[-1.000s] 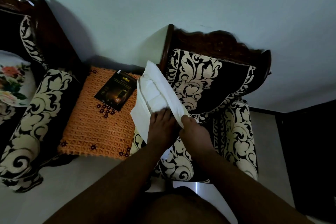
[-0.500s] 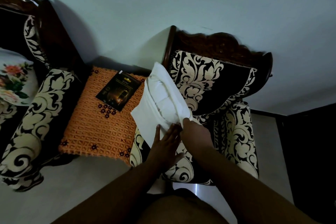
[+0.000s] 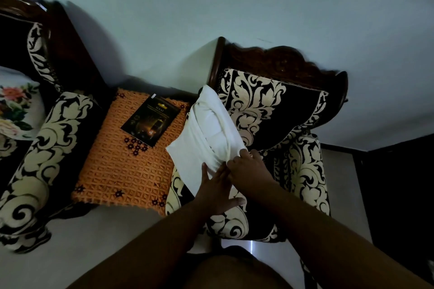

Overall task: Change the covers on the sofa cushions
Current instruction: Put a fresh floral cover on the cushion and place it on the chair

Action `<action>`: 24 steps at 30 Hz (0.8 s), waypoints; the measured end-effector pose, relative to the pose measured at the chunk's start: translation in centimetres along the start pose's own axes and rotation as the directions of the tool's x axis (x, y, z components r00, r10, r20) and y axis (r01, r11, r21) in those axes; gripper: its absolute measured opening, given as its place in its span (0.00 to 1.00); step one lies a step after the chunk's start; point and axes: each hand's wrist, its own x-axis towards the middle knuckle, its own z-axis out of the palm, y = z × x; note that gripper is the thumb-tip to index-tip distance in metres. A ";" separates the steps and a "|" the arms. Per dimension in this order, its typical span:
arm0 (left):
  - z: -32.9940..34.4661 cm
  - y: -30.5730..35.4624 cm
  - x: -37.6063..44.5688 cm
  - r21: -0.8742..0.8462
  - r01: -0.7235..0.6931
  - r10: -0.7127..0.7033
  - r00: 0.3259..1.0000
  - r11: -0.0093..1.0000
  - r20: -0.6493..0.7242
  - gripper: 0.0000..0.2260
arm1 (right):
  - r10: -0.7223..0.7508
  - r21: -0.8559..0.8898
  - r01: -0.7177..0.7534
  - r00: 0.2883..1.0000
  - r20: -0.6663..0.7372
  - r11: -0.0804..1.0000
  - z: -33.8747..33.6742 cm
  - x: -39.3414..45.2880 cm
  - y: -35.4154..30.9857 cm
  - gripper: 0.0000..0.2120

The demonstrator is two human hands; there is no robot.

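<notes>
1. White cushion in plain white fabric cover (image 3: 206,138): stands tilted on the seat of the black-and-cream damask armchair (image 3: 270,105), leaning toward its left armrest, open end facing the person. Inner pad shows through the slit, so the cover is on but not closed.
2. Head view, left hand (image 3: 217,191): fingers straight and spread, palm flat on the near lower flap of the cover. It presses, it does not grasp.
3. Head view, right hand (image 3: 250,169): fingers curled over the cover's open edge at the near corner, pinching fabric there. Thumb is hidden.
4. Change vs a second ago: left hand was bunched on the fabric beside the right; now it is opened flat and sits lower. Cushion itself has barely shifted. My read: tucking is finished on that side, and it is now smoothing and bracing while the right closes the opening.
5. Task status, judged: this cushion is near done; closing the flap remains.
6. Surroundings: orange woven mat on a side table (image 3: 126,171) left of the chair, with a dark printed packet (image 3: 152,122) on it. A second patterned sofa (image 3: 47,143) sits further left with a floral cushion (image 3: 14,110).
</notes>
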 end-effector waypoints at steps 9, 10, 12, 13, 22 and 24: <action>-1.0 1.0 -0.8 -0.274 0.235 -0.331 0.858 0.933 -0.393 0.30 | 0.069 0.410 -0.006 0.988 -0.140 0.912 -1.2 1.8 -0.3 0.11; -1.4 0.5 -1.2 -0.274 0.175 -0.291 0.831 0.946 -0.473 0.30 | 0.110 0.441 -0.043 0.986 -0.127 0.896 -1.4 1.9 -0.1 0.11; -1.9 -1.2 -1.9 -0.212 0.126 -0.229 0.782 0.969 -0.580 0.35 | 0.205 0.534 -0.157 0.978 -0.032 0.831 -1.6 2.5 0.3 0.13; -2.1 -2.2 -2.2 -0.177 0.144 -0.223 0.771 0.974 -0.596 0.40 | 0.231 0.547 -0.197 0.973 0.007 0.813 -1.6 2.7 0.4 0.15; -4.9 -6.1 1.4 0.053 0.146 -0.137 0.981 0.988 -0.137 0.60 | 0.102 0.298 -0.080 0.993 -0.060 0.951 -3.1 4.7 -0.8 0.13; -5.4 -5.8 2.0 0.102 0.168 -0.165 0.986 0.981 -0.036 0.58 | 0.021 0.136 -0.015 0.999 -0.039 0.991 -3.6 4.7 -1.4 0.10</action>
